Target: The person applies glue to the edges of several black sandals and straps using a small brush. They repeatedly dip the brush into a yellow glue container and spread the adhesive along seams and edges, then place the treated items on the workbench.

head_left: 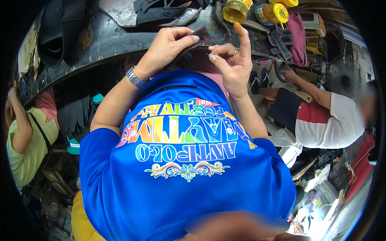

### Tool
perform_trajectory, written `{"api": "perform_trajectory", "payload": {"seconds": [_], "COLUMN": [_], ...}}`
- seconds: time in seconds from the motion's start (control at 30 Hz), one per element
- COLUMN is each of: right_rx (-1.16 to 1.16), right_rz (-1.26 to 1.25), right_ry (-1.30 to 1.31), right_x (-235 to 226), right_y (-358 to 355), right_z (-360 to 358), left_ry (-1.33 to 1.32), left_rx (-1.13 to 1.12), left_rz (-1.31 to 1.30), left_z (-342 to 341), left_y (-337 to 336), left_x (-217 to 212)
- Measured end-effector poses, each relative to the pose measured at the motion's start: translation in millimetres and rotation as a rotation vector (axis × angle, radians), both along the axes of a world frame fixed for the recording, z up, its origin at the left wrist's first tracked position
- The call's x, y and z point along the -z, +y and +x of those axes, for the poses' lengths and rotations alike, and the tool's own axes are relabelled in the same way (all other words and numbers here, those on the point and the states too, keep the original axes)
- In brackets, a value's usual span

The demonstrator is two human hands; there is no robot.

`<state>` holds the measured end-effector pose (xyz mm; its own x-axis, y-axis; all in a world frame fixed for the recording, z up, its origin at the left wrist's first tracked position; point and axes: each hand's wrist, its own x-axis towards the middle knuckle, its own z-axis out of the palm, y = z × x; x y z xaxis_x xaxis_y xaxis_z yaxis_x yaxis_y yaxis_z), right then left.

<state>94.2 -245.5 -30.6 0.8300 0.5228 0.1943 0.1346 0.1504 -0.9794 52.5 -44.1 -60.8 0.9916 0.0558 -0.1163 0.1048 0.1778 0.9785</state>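
My left hand (171,46), with a metal watch at its wrist, pinches a short dark strip (202,37) with reddish edges between thumb and fingers. The strip is held just over the near edge of the black workbench (108,46). Close on its right is my right hand (232,64), wearing a ring. Its index finger points up, and yellow-brown smears cover the fingertip. The thumb and other fingers are curled together; a tiny pale bit shows at the thumb tip, too small to name. Beyond that hand stands an open jar (236,11) with yellow-brown stuff inside.
Black straps (163,11) lie on a metal slab (120,14). A second jar (270,14), a pink cloth (297,40) and a black leather piece (60,36) are on the bench. People sit at left (28,140) and right (317,116). A fan (345,76) stands at right.
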Motion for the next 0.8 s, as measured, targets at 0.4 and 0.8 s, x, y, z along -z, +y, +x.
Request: {"api": "perform_trajectory", "payload": {"seconds": [0.4,0.8], "right_rx": [0.072,0.019], "right_rz": [-0.401,-0.441], "right_ry": [-0.795,-0.799], "right_x": [-0.1,15.3], "right_y": [-10.9,-5.1], "right_z": [29.3,36.1], "left_ry": [0.146,0.113], "left_rx": [0.216,0.279], "left_rz": [-0.232,-0.276], "left_z": [-2.4,-4.7], "left_y": [12.6,13.7], "left_x": [-12.2,-10.9]}}
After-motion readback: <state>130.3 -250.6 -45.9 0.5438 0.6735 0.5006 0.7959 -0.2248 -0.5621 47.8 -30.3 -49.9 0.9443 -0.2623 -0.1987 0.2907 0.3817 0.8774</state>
